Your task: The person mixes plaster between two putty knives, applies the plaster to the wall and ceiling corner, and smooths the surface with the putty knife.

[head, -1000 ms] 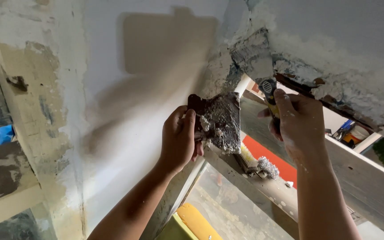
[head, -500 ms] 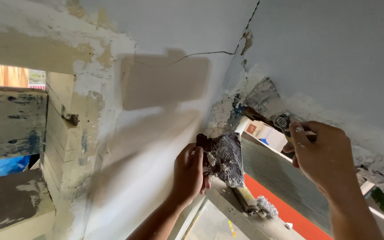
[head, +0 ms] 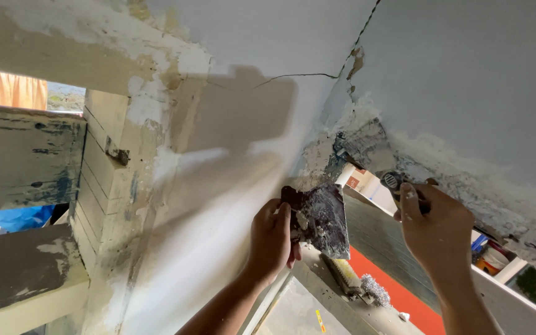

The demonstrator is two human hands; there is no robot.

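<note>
Gripping tight here: the left hand (head: 272,239) has its fingers (head: 285,214) curled all the way round the edge of a filler-caked hawk blade (head: 322,218), a dark flat scraper-type thing smeared grey and white, held up just below the wall corner. The right hand (head: 432,226) is also closed, wrapped on the handle of a putty knife (head: 373,155), whose blade is pressed flat into the crumbly white filler (head: 367,118) along the joint where wall meets ceiling. The two tools sit near each other but aren't touching.

Further out, the white wall (head: 218,205) on the left is patchy, with bare tan spots and a thin crack (head: 299,76) running toward the corner. An old wooden frame (head: 26,155) with flaking blue paint sits far left. Below the hands there's a brush (head: 345,276) lying on a ledge beside a red surface (head: 398,291).
</note>
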